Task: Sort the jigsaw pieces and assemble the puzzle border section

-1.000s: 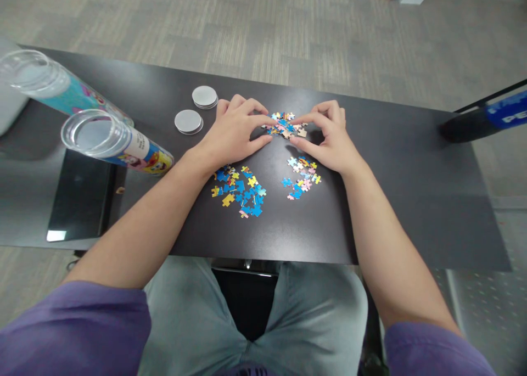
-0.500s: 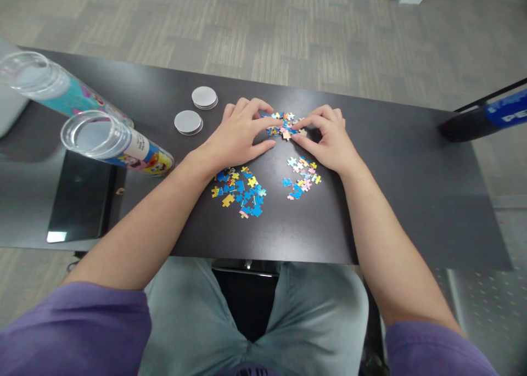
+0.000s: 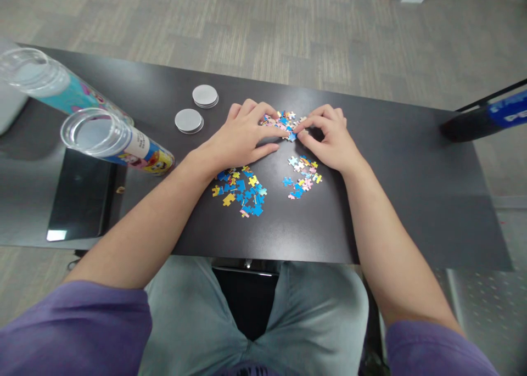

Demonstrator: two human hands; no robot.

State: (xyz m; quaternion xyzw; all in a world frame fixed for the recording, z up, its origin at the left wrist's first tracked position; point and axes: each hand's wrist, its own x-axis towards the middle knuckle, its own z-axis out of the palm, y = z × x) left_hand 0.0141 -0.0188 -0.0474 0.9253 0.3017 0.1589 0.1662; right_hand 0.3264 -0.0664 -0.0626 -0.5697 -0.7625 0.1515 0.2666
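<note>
A pile of small jigsaw puzzle pieces (image 3: 280,122) in blue, pink, yellow and white lies toward the table's far side, between my hands. My left hand (image 3: 242,134) is open over its left edge, with the index fingertip touching pieces and the thumb held apart below. At the pile's right edge, my right hand (image 3: 327,137) brings thumb and index finger close together in a pinch at a blue puzzle piece (image 3: 292,136). Nearer to me are two loose groups: mostly blue and yellow pieces (image 3: 247,195) on the left, mixed-colour pieces (image 3: 302,185) on the right.
Two clear-topped tubes with cartoon prints, a front tube (image 3: 119,142) and a rear tube (image 3: 53,82), stand left on the dark table (image 3: 415,200). Round lids (image 3: 188,121) lie beside them, near a black tablet (image 3: 80,195). A dark bottle with a blue label (image 3: 473,122) is far right.
Both hands have shifted slightly over the far pile, the left index finger reaching further right. Pieces in that pile have been rearranged, with more pink ones showing. The nearer groups look the same.
</note>
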